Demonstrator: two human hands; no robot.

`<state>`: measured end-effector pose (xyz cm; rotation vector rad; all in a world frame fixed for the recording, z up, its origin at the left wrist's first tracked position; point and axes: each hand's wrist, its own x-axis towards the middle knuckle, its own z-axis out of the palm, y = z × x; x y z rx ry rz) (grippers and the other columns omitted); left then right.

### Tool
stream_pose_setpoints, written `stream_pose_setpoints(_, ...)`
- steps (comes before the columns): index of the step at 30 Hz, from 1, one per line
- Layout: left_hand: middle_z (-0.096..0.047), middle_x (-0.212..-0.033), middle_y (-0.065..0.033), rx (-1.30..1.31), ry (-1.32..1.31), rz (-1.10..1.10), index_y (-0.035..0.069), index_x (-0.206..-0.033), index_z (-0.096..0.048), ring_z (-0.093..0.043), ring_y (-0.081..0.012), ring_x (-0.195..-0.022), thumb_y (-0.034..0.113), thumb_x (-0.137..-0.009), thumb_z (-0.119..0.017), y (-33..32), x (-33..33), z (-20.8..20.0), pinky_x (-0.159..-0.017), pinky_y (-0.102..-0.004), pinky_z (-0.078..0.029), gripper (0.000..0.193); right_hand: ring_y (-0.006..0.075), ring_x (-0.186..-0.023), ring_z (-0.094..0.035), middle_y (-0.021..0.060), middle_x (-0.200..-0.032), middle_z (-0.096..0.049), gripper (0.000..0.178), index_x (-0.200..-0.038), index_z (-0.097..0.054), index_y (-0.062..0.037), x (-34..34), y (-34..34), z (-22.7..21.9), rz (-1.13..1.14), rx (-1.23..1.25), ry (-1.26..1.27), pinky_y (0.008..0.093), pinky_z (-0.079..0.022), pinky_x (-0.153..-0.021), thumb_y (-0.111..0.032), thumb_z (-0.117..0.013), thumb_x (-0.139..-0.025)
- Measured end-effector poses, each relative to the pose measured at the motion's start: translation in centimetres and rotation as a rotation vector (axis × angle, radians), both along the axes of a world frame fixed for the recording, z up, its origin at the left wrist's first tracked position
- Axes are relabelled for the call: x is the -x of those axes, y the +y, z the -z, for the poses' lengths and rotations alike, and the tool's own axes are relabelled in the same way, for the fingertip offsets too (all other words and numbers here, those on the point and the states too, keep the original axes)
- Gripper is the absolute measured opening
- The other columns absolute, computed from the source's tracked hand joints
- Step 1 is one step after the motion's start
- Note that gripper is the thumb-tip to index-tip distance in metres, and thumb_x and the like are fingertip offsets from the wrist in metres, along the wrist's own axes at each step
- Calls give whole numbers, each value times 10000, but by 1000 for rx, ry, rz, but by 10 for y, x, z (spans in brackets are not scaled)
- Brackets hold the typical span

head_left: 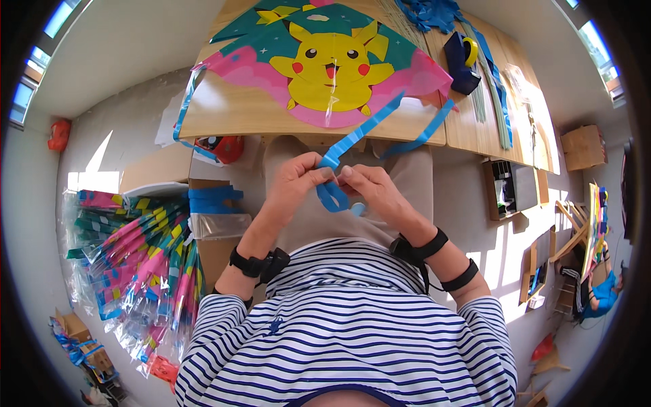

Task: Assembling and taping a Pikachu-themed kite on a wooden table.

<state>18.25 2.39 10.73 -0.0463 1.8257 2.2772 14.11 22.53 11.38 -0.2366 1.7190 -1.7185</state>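
Observation:
In front of my lap my left hand (297,180) is closed, pinching a blue ribbon (369,127) between thumb and fingers. The ribbon bends into a loop below the fingertips. My right hand (374,191) is closed on the same ribbon beside the loop, its fingertips almost meeting the left ones. From my hands the strip runs up to the lower edge of a kite (285,102), which lies flat on the wooden table, pink and green with a yellow cartoon figure. A second blue strip (424,138) hangs from the kite's right side over the table edge.
Right of the kite stands a dark blue tape dispenser (462,73), near thin sticks (489,85) and a heap of blue ribbon (434,12). Folded kites in clear bags (135,261) pile up at my left. Another person (600,298) is at the far right.

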Motion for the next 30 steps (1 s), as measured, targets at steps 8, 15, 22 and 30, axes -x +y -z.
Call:
stream_pose_setpoints(8, -653, -735, -75, 456, 35, 320, -26, -878, -633, -642, -154, -708, 70, -914, -599, 5, -31, -14, -683, -301, -513, 108, 231, -898, -699, 163, -1043, -711, 276, -1067, -657, 45, 20, -13, -23, 103, 408, -201, 349, -564, -873, -201, -533, -1052)
stream_pose_setpoints(15, -615, -656, -68, 514, -109, 72, -12, -842, -623, -608, -149, -616, 89, -907, -594, -45, -48, 14, -605, -305, -497, 124, 248, -862, -710, 189, -1023, -712, 229, -1048, -628, 14, 39, -7, -55, 149, 621, -139, 386, -574, -837, -198, -541, -1050)
stream_pose_setpoints(22, -620, -630, -76, 717, -224, 52, -15, -784, -610, -621, -154, -588, 72, -861, -591, -71, -62, 31, -587, -302, -498, 117, 214, -808, -700, 167, -991, -715, 192, -1068, -623, 7, 46, 0, -54, 188, 707, -82, 349, -578, -798, -162, -532, -1045)
stream_pose_setpoints(30, -636, -633, -111, 897, -188, 45, 6, -794, -644, -653, -237, -603, 96, -835, -561, -100, -81, 61, -609, -361, -511, 129, 206, -790, -690, 155, -961, -713, 180, -1071, -632, 9, 41, -6, -59, 200, 675, -49, 333, -574, -768, -146, -546, -1038)
